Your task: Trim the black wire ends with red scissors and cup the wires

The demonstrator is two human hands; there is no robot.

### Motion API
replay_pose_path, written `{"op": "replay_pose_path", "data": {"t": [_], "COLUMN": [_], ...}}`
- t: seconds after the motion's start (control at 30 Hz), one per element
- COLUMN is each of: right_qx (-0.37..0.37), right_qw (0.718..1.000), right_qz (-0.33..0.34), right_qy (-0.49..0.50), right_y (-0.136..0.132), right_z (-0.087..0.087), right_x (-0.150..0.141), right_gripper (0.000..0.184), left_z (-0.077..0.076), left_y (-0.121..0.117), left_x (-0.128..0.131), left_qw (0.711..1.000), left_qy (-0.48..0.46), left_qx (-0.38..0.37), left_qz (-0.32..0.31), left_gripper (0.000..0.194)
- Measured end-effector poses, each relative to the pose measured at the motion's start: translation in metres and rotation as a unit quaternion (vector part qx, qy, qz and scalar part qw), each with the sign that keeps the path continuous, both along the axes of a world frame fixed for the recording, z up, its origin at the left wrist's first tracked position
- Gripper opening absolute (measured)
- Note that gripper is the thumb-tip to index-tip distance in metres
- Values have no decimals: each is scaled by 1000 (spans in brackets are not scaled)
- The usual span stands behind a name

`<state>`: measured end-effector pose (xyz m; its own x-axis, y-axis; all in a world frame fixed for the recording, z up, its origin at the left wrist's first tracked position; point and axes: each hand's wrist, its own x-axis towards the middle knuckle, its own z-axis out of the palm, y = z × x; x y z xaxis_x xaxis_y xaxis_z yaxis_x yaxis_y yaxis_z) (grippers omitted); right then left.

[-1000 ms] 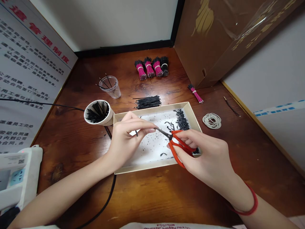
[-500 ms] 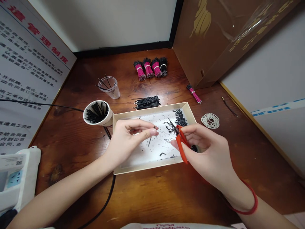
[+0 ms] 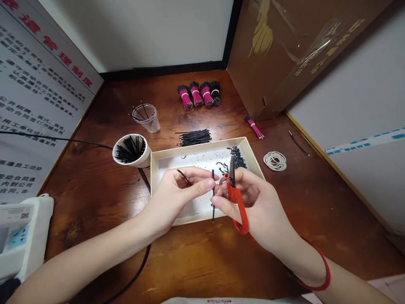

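Note:
Between my left hand's [image 3: 172, 196] thumb and index finger a short black wire [image 3: 213, 213] stands upright. A second dark wire [image 3: 183, 176] pokes out from the curled fingers of that hand. Orange-handled scissors [image 3: 241, 211] hang in my right hand [image 3: 268, 211], blades pointing up. The right thumb and fingertips also meet the upright wire, just below the left thumb. Under both hands lies a shallow cream box [image 3: 256, 162] with a white floor. Black clippings [image 3: 238, 158] are heaped in its far right corner.
Loose black wires [image 3: 194, 137] lie behind the box. A paper cup [image 3: 144, 162] of wires and a clear plastic cup [image 3: 155, 124] stand left. Bundled pink-and-black wires [image 3: 196, 96] sit at the back. White rubber bands [image 3: 274, 161] lie right, near a small bundle [image 3: 254, 128].
My right hand, with the scissors, has moved left to meet my left hand. The wire in the left fingertips now stands upright, and the scissors have turned more upright.

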<state>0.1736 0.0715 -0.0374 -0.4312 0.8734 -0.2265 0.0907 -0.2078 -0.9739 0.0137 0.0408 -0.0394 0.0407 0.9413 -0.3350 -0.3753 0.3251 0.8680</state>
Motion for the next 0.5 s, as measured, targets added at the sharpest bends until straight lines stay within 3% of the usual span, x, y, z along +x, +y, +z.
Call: {"op": "replay_pose_path", "data": {"t": [0.2, 0.5], "right_qx": [20, -39], "right_qw": [999, 995], "right_qz": [-26, 15], "right_qy": [-7, 94], "right_y": [6, 9], "right_z": [2, 2], "right_x": [5, 15], "right_gripper": [24, 20], "left_z": [2, 3], "left_y": [-3, -2], "left_x": [-4, -1], "left_qw": [995, 993], "left_qy": [86, 109], "left_qx": [12, -34], "left_qz": [48, 14], "left_gripper": [8, 12]}}
